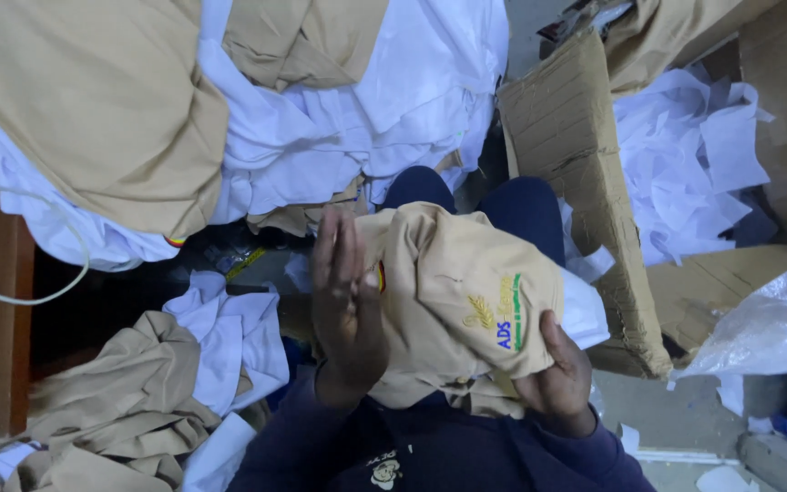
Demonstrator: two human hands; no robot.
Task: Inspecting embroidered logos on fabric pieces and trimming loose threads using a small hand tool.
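Item: tan cap (pixel 466 292) with embroidered front panel, held over the person's lap, near the cardboard box (pixel 585 164) at its right. Left hand (pixel 346 292): open, fingers straight and together, palm laid flat against the cap's left side. Right hand (pixel 559 374): curled under the cap's lower right edge, thumb on the fabric, gripping it. Surroundings: heap of tan and white garments (pixel 229 118) above; more crumpled garments (pixel 157 383) at lower left; white paper scraps (pixel 685 155) inside the box; clear plastic bag (pixel 767 319) at right.

Tan cap (pixel 466 292) — embroidered front, crumpled — held over lap.
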